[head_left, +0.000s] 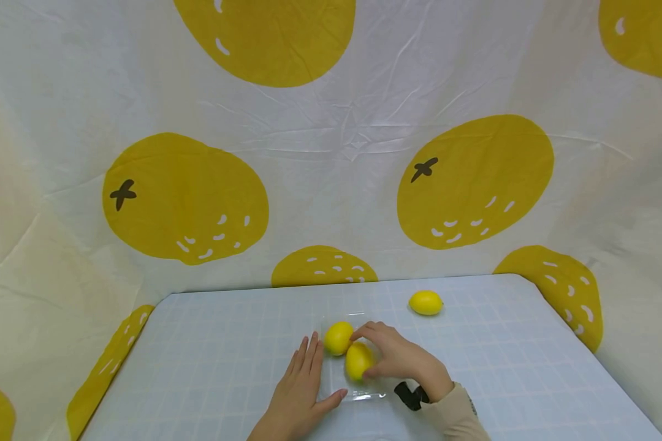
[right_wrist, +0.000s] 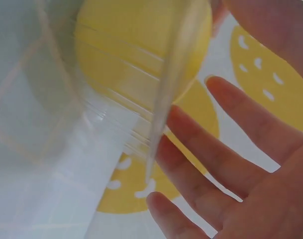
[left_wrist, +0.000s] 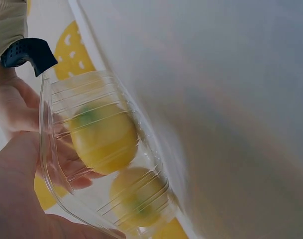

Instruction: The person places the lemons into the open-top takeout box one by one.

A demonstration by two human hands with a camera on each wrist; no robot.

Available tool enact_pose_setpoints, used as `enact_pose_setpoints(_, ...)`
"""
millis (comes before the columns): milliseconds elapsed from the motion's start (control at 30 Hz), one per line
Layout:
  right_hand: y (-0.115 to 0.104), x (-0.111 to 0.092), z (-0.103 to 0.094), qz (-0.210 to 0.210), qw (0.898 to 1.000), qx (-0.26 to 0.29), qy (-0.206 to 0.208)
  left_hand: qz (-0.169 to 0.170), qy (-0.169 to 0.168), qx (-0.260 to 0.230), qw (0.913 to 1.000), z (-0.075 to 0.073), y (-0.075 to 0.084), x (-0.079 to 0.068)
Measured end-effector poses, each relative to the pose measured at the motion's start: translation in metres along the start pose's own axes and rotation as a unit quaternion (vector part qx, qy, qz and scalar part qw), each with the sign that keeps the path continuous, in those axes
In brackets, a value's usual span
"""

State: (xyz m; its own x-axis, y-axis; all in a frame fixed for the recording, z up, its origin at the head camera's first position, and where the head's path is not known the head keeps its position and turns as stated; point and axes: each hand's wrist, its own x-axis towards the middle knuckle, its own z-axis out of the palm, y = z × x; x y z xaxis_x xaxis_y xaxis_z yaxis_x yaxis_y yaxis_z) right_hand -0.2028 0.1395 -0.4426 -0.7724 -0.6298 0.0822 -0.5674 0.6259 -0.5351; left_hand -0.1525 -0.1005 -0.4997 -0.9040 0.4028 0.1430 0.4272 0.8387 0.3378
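A clear plastic box (head_left: 333,384) lies on the table with two yellow lemons in it. The far lemon (head_left: 339,339) sits toward the left; the nearer lemon (head_left: 358,362) has my right hand (head_left: 401,358) over it, thumb on the near side and fingertips on the far side. My left hand (head_left: 300,389) lies flat along the box's left side, fingers straight and thumb spread toward the near edge. Through the ribbed wall in the left wrist view, both lemons show greenish patches. In the right wrist view, the right fingers (right_wrist: 231,154) are spread beside the box rim.
Another lemon (head_left: 426,302) lies on the table beyond the box, to the right. A pale checked cloth (head_left: 226,349) covers the table. Behind it hangs a white curtain (head_left: 331,184) printed with large yellow fruit. A black band (head_left: 410,395) is on the right wrist.
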Motion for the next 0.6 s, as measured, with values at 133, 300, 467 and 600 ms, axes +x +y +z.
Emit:
enact_pose_setpoints(133,0.002,-0.002,-0.007,0.0,0.999,0.045,0.017,0.003,0.003,0.0,1.0,0.0,-0.001,0.0)
enact_pose_setpoints(300,0.009,-0.002,-0.016,-0.012,0.991,0.071,0.109,0.002,-0.001,-0.003,1.0,0.0,-0.001,0.0)
enact_pose_setpoints(467,0.02,0.0,-0.022,0.012,0.964,0.081,0.253,0.004,0.002,-0.003,1.0,-0.001,0.0,-0.001)
enact_pose_setpoints(600,0.03,0.004,-0.023,0.037,0.92,0.106,0.375,0.004,0.0,-0.005,1.0,-0.001,0.0,-0.001)
